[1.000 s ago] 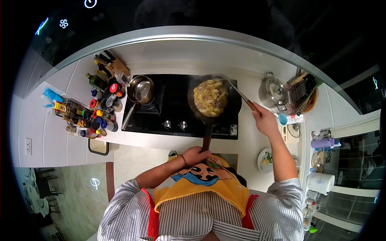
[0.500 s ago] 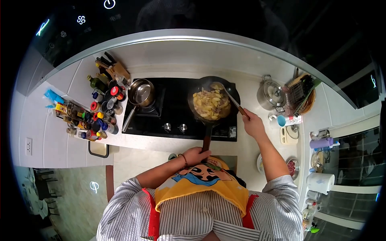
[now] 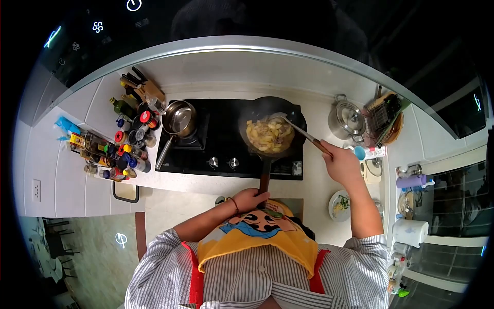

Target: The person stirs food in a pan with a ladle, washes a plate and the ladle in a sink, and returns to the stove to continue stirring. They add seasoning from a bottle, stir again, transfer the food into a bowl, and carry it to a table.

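Note:
My left hand (image 3: 249,200) is closed around the brown handle of a dark wok (image 3: 266,175), which stands on the right burner. Inside the wok lie pale yellow slices mixed with browned pieces (image 3: 268,135), with faint steam above. My right hand (image 3: 342,164) grips the wooden handle of a metal spatula (image 3: 303,131). The spatula's head is at the upper part of the food, and its exact shape is partly hidden there.
A steel saucepan (image 3: 180,119) sits on the left burner, its handle pointing toward me. Seasoning bottles (image 3: 123,149) and a knife block (image 3: 150,90) crowd the left. On the right are a lidded pot (image 3: 347,119), a blue cup (image 3: 359,152) and a plate with chopped greens (image 3: 332,212).
My right hand has moved right and slightly farther from the wok with the spatula, uncovering the plate of greens. The slices have shifted within the wok. My left hand stays on the handle.

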A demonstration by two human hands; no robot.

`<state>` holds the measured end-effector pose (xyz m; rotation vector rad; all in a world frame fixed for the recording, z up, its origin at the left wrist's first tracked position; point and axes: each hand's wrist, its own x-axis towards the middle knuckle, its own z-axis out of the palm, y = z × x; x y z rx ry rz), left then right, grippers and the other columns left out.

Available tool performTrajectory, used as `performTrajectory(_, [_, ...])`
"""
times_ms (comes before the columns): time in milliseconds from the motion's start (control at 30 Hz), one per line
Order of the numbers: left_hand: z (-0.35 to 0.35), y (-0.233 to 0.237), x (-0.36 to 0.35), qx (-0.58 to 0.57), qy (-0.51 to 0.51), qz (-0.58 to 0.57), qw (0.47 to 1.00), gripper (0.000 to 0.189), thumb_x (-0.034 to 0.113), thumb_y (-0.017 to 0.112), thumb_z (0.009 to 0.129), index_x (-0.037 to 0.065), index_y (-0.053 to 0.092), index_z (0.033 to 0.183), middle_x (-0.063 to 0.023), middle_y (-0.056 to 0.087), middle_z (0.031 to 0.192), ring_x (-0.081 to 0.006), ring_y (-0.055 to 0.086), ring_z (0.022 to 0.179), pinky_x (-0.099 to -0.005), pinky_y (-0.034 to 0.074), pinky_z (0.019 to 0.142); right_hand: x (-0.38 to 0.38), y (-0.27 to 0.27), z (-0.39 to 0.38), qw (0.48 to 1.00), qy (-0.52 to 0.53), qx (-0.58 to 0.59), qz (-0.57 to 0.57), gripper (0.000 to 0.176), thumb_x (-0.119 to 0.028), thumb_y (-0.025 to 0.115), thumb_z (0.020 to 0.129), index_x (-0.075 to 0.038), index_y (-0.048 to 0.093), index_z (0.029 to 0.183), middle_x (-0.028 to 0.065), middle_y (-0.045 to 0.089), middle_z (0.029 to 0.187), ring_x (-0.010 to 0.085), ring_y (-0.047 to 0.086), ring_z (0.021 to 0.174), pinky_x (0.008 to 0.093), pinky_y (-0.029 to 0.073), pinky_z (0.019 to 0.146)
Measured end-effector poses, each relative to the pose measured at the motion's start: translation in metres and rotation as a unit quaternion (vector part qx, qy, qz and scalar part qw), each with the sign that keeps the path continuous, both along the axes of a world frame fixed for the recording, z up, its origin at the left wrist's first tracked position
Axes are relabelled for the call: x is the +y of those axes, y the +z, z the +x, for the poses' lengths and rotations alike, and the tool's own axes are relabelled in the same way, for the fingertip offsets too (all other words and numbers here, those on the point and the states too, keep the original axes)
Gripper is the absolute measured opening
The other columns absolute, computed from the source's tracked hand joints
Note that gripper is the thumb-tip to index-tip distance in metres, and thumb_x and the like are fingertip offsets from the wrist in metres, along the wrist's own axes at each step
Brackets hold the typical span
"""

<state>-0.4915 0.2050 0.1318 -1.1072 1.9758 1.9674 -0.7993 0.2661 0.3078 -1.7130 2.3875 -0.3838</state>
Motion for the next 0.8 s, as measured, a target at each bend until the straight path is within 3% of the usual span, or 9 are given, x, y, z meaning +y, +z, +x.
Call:
performTrajectory(167, [0.002, -0.002, 0.002, 0.010, 0.013, 0.005, 1.000, 0.056, 0.053, 0.057, 0.102, -0.001, 0.073, 0.099, -0.0098, 0.073, 0.090, -0.0200, 0.067, 0.082, -0.0328, 0.053, 0.081, 0.017, 0.013, -0.004, 0.998, 0.006, 0.038, 0.058, 0.037, -0.022, 0.066, 0.093, -0.025, 0.071, 0.129, 0.0159, 0.075, 0.092, 0.0372, 0.071, 0.086, 0.0481, 0.057, 0.077])
performTrajectory(333, [-0.001, -0.004, 0.001, -0.002, 0.002, 0.005, 1.000, 0.060, 0.056, 0.056, 0.101, -0.001, 0.074, 0.099, -0.0111, 0.074, 0.090, -0.0224, 0.069, 0.083, -0.0340, 0.053, 0.082, 0.011, -0.019, -0.008, 0.997, 0.001, 0.049, 0.062, 0.037, -0.021, 0.065, 0.092, -0.024, 0.071, 0.129, 0.0152, 0.075, 0.092, 0.0372, 0.071, 0.087, 0.0486, 0.057, 0.077])
performTrajectory(433, [0.000, 0.003, 0.002, -0.006, 0.005, -0.005, 1.000, 0.061, 0.056, 0.056, 0.101, -0.002, 0.074, 0.100, -0.0117, 0.075, 0.091, -0.0226, 0.070, 0.084, -0.0343, 0.054, 0.082, 0.018, 0.007, -0.010, 0.996, -0.001, 0.061, 0.065, 0.038, -0.020, 0.065, 0.092, -0.023, 0.070, 0.130, 0.0151, 0.075, 0.091, 0.0377, 0.071, 0.086, 0.0489, 0.057, 0.076])
performTrajectory(567, [-0.001, 0.003, 0.000, -0.011, 0.003, 0.015, 1.000, 0.055, 0.049, 0.060, 0.102, -0.005, 0.072, 0.103, -0.0097, 0.072, 0.091, -0.0180, 0.066, 0.082, -0.0321, 0.053, 0.081, 0.032, 0.027, -0.003, 0.992, 0.032, 0.093, 0.078, 0.036, -0.019, 0.064, 0.092, -0.021, 0.070, 0.128, 0.0152, 0.074, 0.087, 0.0384, 0.071, 0.083, 0.0490, 0.056, 0.073])
performTrajectory(700, [-0.002, -0.002, 0.002, -0.010, 0.017, 0.024, 1.000, 0.054, 0.047, 0.061, 0.102, -0.005, 0.071, 0.103, -0.0089, 0.072, 0.092, -0.0170, 0.066, 0.083, -0.0314, 0.053, 0.081, 0.020, -0.003, 0.005, 0.990, 0.035, 0.079, 0.107, 0.030, -0.021, 0.063, 0.093, -0.020, 0.070, 0.123, 0.0150, 0.072, 0.083, 0.0384, 0.070, 0.082, 0.0495, 0.055, 0.071])
performTrajectory(800, [0.000, 0.002, 0.002, -0.010, 0.016, 0.020, 1.000, 0.053, 0.048, 0.061, 0.102, -0.005, 0.071, 0.104, -0.0083, 0.072, 0.092, -0.0165, 0.066, 0.083, -0.0312, 0.053, 0.081, 0.025, 0.029, 0.014, 0.991, 0.034, 0.086, 0.097, 0.027, -0.022, 0.062, 0.094, -0.019, 0.070, 0.120, 0.0149, 0.072, 0.082, 0.0378, 0.071, 0.081, 0.0495, 0.055, 0.070])
